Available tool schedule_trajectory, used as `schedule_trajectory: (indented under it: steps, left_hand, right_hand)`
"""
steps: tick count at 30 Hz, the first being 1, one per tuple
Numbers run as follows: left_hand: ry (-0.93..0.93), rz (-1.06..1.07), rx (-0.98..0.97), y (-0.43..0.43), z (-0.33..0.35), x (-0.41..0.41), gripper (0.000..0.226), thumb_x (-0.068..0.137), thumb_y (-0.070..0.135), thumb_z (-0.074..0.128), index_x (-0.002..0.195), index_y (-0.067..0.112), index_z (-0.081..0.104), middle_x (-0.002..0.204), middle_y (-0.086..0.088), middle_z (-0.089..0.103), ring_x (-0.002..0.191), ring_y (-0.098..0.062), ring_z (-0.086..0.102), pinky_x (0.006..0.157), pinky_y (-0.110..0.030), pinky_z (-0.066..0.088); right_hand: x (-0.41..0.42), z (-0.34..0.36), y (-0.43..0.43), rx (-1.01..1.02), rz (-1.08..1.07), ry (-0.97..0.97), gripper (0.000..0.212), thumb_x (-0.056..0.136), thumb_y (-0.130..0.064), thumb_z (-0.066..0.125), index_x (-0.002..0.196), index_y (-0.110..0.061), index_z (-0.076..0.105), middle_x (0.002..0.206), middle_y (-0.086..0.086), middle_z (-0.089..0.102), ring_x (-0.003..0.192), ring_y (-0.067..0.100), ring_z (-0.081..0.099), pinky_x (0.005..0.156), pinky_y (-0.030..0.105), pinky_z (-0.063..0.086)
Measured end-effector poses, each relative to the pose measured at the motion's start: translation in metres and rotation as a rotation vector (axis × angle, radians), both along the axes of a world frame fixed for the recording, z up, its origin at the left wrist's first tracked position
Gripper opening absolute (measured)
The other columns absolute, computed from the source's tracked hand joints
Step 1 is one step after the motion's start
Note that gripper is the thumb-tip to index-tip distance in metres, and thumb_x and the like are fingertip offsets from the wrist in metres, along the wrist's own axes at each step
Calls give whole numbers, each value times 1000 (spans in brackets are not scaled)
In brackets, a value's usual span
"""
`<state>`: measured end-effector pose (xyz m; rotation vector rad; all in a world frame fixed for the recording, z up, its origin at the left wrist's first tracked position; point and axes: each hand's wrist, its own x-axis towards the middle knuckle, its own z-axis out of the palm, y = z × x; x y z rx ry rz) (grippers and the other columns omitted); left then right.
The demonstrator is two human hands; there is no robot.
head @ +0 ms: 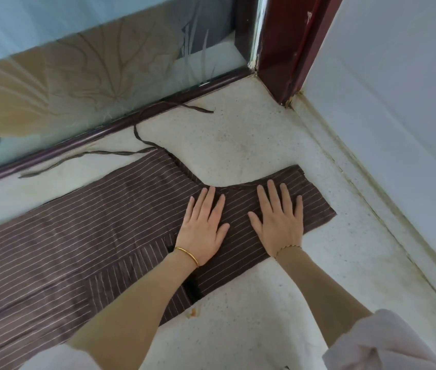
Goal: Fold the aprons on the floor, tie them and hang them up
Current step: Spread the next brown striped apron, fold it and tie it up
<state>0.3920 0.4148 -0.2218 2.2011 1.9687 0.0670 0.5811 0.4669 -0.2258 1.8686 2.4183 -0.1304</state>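
Observation:
A brown apron with thin white stripes (83, 236) lies flat on the pale speckled floor, folded lengthwise, its bib end pointing right. My left hand (203, 225) presses palm-down on the cloth near the curved armhole edge, fingers spread. My right hand (278, 220) lies flat on the bib end beside it, also spread. The apron's thin brown ties (142, 134) trail loose over the floor toward the glass door. A black patch (193, 291) shows at the apron's near edge under my left forearm.
A frosted glass door with a dark maroon bottom rail (99, 134) runs along the far side. A dark red door frame post (289, 49) stands at the corner. A white wall with a baseboard (371, 198) runs along the right. A small orange scrap (193, 312) lies on the floor.

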Motion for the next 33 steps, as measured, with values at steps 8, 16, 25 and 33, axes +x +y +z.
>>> schedule_trajectory:
  steps: [8,16,25,33]
  left_hand:
    - [-172,526,91,-5,31,-89,45,95,11,45,140,5,39,151,-16,25,140,-32,22,116,-42,19]
    - [-8,611,-136,-13,53,-198,66,88,-6,50,147,9,24,153,-12,22,141,-31,21,115,-42,24]
    - [40,500,-284,4,54,-275,57,82,20,69,132,17,42,133,-6,45,122,-28,41,102,-41,38]
    - [-61,391,-368,13,50,-294,21,90,22,58,110,15,54,110,-7,57,98,-23,53,88,-32,44]
  right_hand:
    - [-43,41,3,77,28,138,56,82,-18,65,134,-6,48,144,16,43,136,36,34,111,55,28]
    - [-219,68,19,-136,580,214,42,95,-11,48,136,-11,41,138,7,44,129,23,38,101,33,40]
    - [-281,62,67,-145,656,-216,55,86,-29,64,133,-14,39,133,10,44,122,30,44,99,46,39]
    - [-305,71,98,-362,722,-258,33,88,-32,62,117,-16,56,111,7,58,107,25,51,82,33,46]
